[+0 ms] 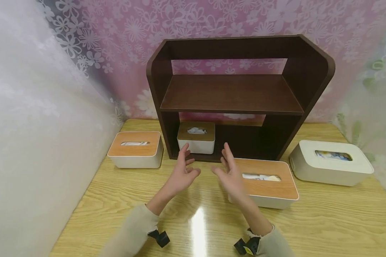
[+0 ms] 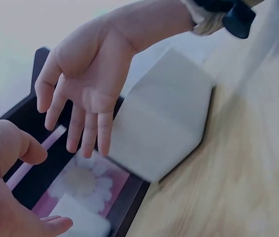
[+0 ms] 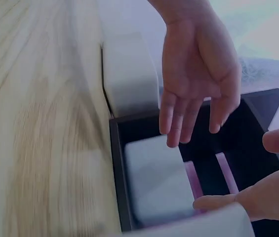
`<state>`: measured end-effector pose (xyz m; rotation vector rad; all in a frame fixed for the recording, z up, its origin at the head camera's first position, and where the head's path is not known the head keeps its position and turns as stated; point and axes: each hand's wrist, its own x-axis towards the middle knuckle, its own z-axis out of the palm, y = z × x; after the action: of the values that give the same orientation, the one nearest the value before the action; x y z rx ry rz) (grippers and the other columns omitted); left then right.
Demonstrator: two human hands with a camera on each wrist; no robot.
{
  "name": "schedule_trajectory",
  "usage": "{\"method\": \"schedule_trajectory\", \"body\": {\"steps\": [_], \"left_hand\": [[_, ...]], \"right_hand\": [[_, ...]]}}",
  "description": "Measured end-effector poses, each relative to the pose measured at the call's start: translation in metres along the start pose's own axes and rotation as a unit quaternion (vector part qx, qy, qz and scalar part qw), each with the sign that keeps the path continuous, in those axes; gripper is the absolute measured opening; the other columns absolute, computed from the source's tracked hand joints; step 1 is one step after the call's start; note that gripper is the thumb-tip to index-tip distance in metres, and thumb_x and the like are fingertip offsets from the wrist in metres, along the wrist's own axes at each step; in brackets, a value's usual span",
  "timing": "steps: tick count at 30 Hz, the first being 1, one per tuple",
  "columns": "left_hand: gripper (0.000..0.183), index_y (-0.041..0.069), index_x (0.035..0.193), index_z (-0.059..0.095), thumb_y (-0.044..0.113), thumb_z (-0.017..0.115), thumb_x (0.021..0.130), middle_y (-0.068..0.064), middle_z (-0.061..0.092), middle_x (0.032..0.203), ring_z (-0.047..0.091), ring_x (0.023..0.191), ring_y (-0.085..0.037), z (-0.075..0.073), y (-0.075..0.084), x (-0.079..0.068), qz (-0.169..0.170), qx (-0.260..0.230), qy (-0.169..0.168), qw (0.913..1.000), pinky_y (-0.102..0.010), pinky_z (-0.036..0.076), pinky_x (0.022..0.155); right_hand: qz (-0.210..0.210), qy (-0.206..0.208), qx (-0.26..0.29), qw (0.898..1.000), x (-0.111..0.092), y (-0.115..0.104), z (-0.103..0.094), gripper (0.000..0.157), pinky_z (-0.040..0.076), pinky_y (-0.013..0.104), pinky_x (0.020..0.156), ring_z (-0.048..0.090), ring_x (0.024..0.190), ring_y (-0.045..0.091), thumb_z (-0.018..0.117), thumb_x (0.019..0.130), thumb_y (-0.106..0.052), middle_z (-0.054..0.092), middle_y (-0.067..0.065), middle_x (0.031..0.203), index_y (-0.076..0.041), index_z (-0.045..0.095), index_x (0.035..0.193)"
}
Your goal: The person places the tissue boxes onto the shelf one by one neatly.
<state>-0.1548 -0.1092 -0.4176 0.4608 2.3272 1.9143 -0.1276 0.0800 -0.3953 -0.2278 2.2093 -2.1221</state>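
My left hand (image 1: 181, 175) is raised in front of the shelf, palm facing inward, fingers extended and nothing in it. Facing it, my right hand (image 1: 231, 176) has its fingers spread and is likewise holding nothing. Between and beyond the hands, a small tissue box (image 1: 196, 146) with a brown lid stands at the left of the lower shelf. Beside the right hand, a large tissue box (image 1: 267, 185) with a wood-look lid sits on the table, partly hidden by that hand. The left wrist view shows its pale side (image 2: 164, 118) behind the right hand.
A dark brown two-tier shelf (image 1: 231, 92) stands at the back against a floral curtain (image 1: 132, 43). Left of it is a tissue box with an orange-brown lid (image 1: 136, 150). An all-white tissue box (image 1: 331, 162) sits at the right. All rest on a wood-grain table (image 1: 115, 200).
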Motion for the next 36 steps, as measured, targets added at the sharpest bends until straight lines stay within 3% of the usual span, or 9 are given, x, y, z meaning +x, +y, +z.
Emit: {"method": "schedule_trajectory", "body": {"steps": [5,12,16,19,27,32,36], "left_hand": [[0.089,0.015,0.160,0.000,0.009,0.059,0.094,-0.019,0.011,0.159,0.031,0.141,-0.043,0.017,0.008,-0.007,0.001,0.000,-0.037,0.9993,-0.057,0.035,0.109],[0.089,0.019,0.160,0.002,0.011,0.060,0.093,-0.012,0.014,0.161,0.033,0.141,-0.036,0.036,0.016,-0.010,-0.003,-0.008,-0.061,0.9981,-0.053,0.036,0.110],[0.088,0.025,0.160,0.003,0.013,0.060,0.094,-0.009,0.013,0.162,0.032,0.142,-0.034,0.045,0.018,-0.009,-0.005,-0.018,-0.077,0.9969,-0.051,0.035,0.111],[0.088,0.027,0.160,0.003,0.015,0.061,0.094,-0.007,0.014,0.162,0.032,0.143,-0.034,0.051,0.019,-0.009,0.000,-0.019,-0.084,0.9963,-0.050,0.036,0.111],[0.089,0.030,0.159,0.006,0.014,0.064,0.093,-0.003,0.016,0.161,0.033,0.142,-0.029,0.061,0.018,-0.016,0.001,-0.020,-0.091,0.9956,-0.050,0.036,0.111],[0.090,0.029,0.159,0.006,0.015,0.065,0.093,-0.003,0.015,0.162,0.032,0.143,-0.031,0.066,0.020,-0.022,-0.009,-0.023,-0.103,0.9944,-0.050,0.035,0.111],[0.090,0.025,0.160,0.006,0.016,0.065,0.093,-0.003,0.013,0.163,0.030,0.144,-0.034,0.071,0.021,-0.024,-0.010,-0.023,-0.111,0.9935,-0.051,0.034,0.112]], "right_hand": [[-0.003,-0.003,0.008,1.000,-0.010,-0.005,-0.023,0.085,0.023,0.056,0.115,0.010,0.151,0.034,0.056,0.099,-0.009,0.006,0.005,0.166,-0.029,0.002,0.161],[-0.016,0.012,-0.007,1.000,-0.021,-0.010,-0.048,0.081,0.028,0.052,0.113,0.018,0.150,0.033,0.055,0.101,-0.011,0.012,0.006,0.165,-0.030,0.004,0.161],[-0.016,0.033,-0.006,0.999,-0.029,-0.012,-0.067,0.081,0.038,0.028,0.108,0.019,0.150,0.033,0.057,0.101,-0.011,0.013,0.008,0.165,-0.033,0.006,0.160],[-0.022,0.043,-0.011,0.999,-0.034,-0.014,-0.083,0.082,0.038,0.011,0.099,0.016,0.150,0.035,0.058,0.101,-0.012,0.012,0.010,0.166,-0.035,0.006,0.160],[-0.052,0.058,-0.045,0.996,-0.056,-0.007,-0.131,0.082,0.038,0.006,0.096,0.013,0.152,0.029,0.057,0.101,-0.010,0.007,0.011,0.166,-0.033,0.006,0.160],[-0.047,0.075,-0.131,0.987,-0.070,0.002,-0.160,0.083,0.030,0.003,0.100,0.008,0.153,0.022,0.055,0.101,-0.008,0.005,0.011,0.167,-0.032,0.002,0.160],[-0.011,0.074,-0.190,0.979,-0.081,0.010,-0.180,0.084,0.027,0.000,0.095,0.004,0.153,0.025,0.055,0.102,-0.013,0.001,0.009,0.167,-0.037,-0.003,0.158]]}}
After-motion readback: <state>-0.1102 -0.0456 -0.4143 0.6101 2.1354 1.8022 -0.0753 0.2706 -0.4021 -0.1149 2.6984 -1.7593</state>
